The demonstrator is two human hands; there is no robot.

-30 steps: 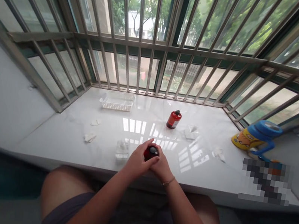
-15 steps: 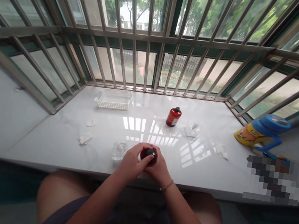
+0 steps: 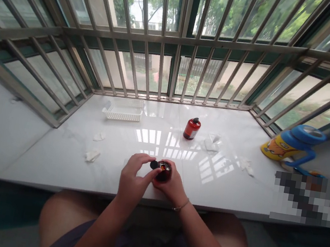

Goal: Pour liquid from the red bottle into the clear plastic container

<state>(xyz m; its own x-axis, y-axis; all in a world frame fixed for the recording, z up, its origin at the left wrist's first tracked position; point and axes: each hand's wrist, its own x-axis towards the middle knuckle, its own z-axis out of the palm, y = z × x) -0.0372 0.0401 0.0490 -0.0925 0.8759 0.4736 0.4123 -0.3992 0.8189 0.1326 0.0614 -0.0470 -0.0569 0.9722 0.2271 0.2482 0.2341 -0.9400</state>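
Glossy white stone windowsill (image 3: 219, 194): shining before grey metal bars (image 3: 181, 41).
Right hand (image 3: 173, 182): gripping a rounded, glossy red bottle (image 3: 163, 176) near the front edge, probably steadying it.
Left hand (image 3: 134, 177): pinching a small black cap (image 3: 154, 165) beside the uncovered mouth (image 3: 163, 167).
Black-capped red bottle (image 3: 191, 130): standing farther back, probably avoiding knocks.

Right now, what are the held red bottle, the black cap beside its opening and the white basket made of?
Held red bottle: glass or plastic, I can't tell; its glossy shoulder catches light. Black cap: probably plastic, smooth, plain black. White basket: likely plastic, with rows of neat small holes.
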